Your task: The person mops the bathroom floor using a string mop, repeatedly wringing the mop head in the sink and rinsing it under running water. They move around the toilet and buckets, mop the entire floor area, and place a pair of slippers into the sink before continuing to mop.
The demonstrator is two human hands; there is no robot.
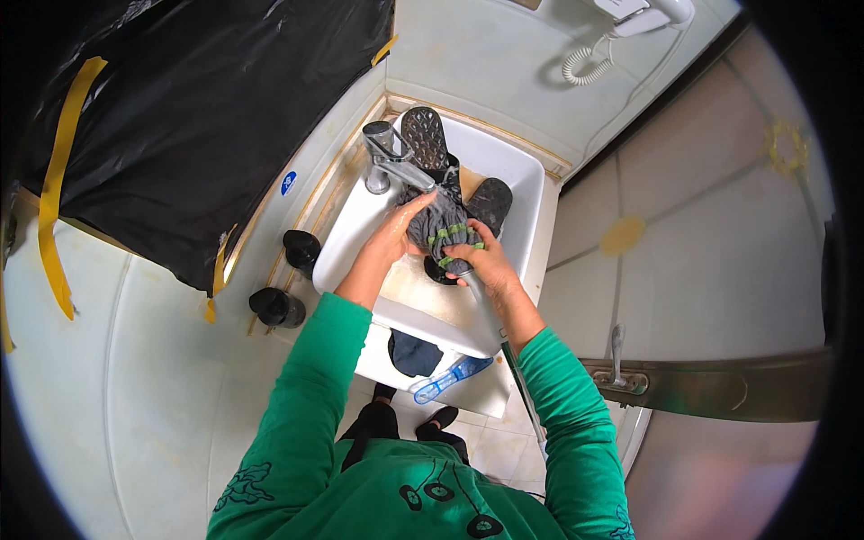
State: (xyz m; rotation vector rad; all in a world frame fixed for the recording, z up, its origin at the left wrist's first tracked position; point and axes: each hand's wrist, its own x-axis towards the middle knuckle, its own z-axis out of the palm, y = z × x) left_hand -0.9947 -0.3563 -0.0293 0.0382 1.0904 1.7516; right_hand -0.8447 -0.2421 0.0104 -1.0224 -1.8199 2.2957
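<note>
Under the tap [391, 162], water runs onto a grey mop head [439, 220] with green bands, held over a white sink [526, 184]. My right hand [486, 259] is closed around the mop where its strands meet a pale shaft. The shaft runs down beside my right forearm. My left hand [398, 232] lies against the mop's left side, fingers stretched out and wet; some fingertips are hidden behind the strands. Behind the mop, a dark slipper [423, 133] with a patterned sole leans on the basin's back wall. Another dark slipper [491, 203] rests to the right, partly covered.
Two black containers [301, 250] stand left of the sink. On the ledge in front are a dark cloth [414, 353] and a blue plastic brush-like item [450, 380]. Black sheeting [207, 117] is taped at the left. A hair dryer [657, 16] hangs at the back; a door handle [617, 355] juts out right.
</note>
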